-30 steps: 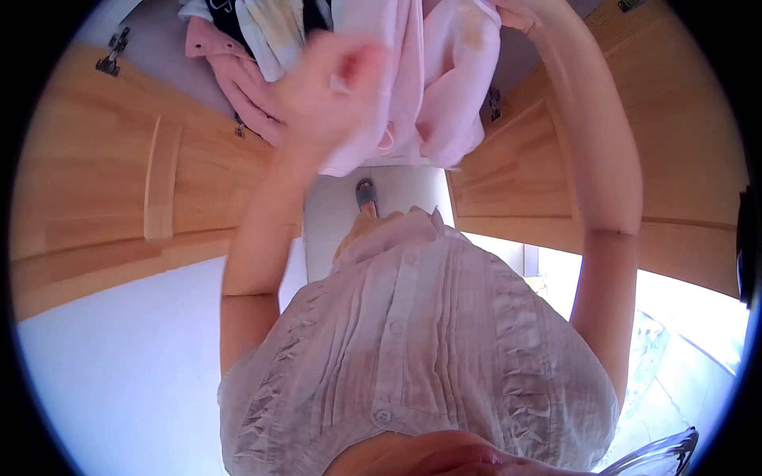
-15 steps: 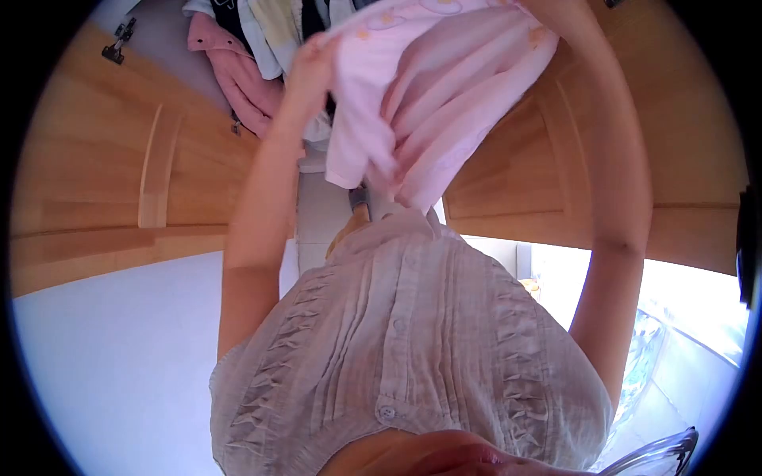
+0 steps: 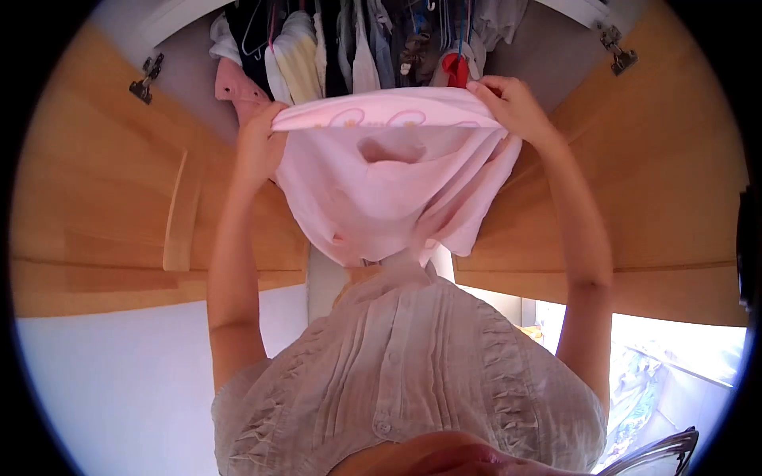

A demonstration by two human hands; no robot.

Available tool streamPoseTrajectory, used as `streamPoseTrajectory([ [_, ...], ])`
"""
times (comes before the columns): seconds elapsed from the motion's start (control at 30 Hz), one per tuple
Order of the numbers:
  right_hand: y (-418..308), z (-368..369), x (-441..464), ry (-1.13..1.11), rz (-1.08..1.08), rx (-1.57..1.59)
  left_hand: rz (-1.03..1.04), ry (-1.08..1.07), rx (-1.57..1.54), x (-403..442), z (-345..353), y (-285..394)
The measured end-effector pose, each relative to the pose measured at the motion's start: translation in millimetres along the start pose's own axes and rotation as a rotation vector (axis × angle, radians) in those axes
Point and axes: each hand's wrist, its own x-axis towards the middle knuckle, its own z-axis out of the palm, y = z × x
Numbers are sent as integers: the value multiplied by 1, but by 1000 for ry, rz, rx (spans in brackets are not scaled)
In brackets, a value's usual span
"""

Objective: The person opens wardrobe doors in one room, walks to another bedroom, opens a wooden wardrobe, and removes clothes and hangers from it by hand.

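A soft pink garment, printed with pale loops and orange spots along its upper band, is stretched wide between my two hands. Its folds hang down toward my chest, and a darker hollow shows near the middle; which kind of garment it is I cannot tell. My left hand is closed on the upper left corner. At the upper right corner, my right hand pinches the edge between thumb and fingers. Behind the cloth, clothes hang inside an open wardrobe.
Wooden wardrobe doors stand open on the left and right, with metal hinges at the top. Hanging clothes include a pink jacket and a yellow-and-white top. Several bare hangers and a red item are there too.
The pink garment has gone from hanging slanted and bunched to being spread level between my hands. My hands are farther apart and lower in view. More of the wardrobe's inside shows.
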Motion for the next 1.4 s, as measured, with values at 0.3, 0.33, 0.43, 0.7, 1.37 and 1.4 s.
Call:
streamPoseTrajectory([
  [0.3, 63, 22, 90, 440, 132, 310, -485, -128, -802, -25, 14, 37],
  [0.33, 67, 24, 97, 442, 137, 304, -553, -183, -878, -26, 7, 50],
  [0.43, 64, 28, 116, 213, 182, 159, -616, -288, -1047, -37, 1, 57],
  [0.7, 72, 53, 193, 269, 242, -603, -766, -733, -1336, -16, 21, 59],
  [1.37, 67, 33, 177, 607, 65, -268, -753, -800, -1345, 15, 40, 22],
  [1.4, 64, 33, 167, 613, 68, -271, -712, -783, -1313, 19, 40, 18],
])
